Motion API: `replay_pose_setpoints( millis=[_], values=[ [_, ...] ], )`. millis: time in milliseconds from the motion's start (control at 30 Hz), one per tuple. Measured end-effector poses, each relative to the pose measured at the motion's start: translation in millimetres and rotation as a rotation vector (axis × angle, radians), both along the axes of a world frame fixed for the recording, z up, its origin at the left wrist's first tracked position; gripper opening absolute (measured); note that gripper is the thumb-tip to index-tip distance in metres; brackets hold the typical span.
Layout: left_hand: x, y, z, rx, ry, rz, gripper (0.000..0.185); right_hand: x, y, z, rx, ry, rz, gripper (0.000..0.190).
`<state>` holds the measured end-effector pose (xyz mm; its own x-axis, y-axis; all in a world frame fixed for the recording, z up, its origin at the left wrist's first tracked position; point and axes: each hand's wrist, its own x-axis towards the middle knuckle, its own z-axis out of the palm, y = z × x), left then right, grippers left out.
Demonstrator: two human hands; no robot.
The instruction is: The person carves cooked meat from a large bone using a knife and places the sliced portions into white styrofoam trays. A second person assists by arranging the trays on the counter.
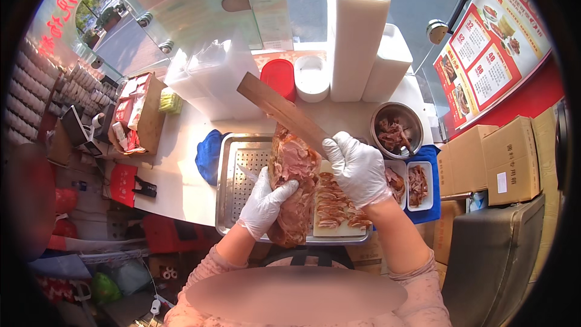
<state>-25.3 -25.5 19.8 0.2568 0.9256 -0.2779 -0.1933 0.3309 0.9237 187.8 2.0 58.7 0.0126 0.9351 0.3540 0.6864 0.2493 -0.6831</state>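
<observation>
Gloved in thin white plastic, my left hand (267, 202) grips a piece of roast poultry (297, 163), probably a duck, holding it upright over a perforated metal tray (240, 163). Pale pink meat shows where its browned skin is cut away. My right hand (357, 168), gloved the same way, is closed around a broad-bladed knife (283, 109); the fist hides the handle. The blade slants up and left, across the top of the bird. Below my right hand, sliced meat with browned skin (331, 204) lies in rows on a white cutting board (320, 232).
A steel bowl (373, 134) of bony pieces and two white trays of meat (417, 186) stand to the right. Behind are tall stacks of white containers (356, 41) and a red tub (278, 77). A blue cloth (209, 156) lies left; glass panels (195, 4) border the counter.
</observation>
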Motion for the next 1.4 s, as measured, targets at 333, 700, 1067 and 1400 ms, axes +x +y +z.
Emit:
replay_pose_setpoints(
  millis=[333, 700, 1067, 1400],
  values=[
    [-23, -8, -1, 0.193, 0.191, -0.070, 0.052, -33, 4, 12, 0.016, -0.122, 0.057, 0.028],
    [-19, 1, 26, 0.025, -0.114, 0.047, 0.048, -25, -23, 8, -0.046, -0.168, 0.205, 0.023],
    [36, 11, -6, 0.085, 0.375, -0.056, 0.058, 3, -32, 6, -0.462, 0.147, -0.047, 0.053],
    [25, 21, -18, -0.127, 0.049, 0.132, 0.055, 217, -136, -103, -0.509, 0.215, -0.846, 0.067]
  ],
)
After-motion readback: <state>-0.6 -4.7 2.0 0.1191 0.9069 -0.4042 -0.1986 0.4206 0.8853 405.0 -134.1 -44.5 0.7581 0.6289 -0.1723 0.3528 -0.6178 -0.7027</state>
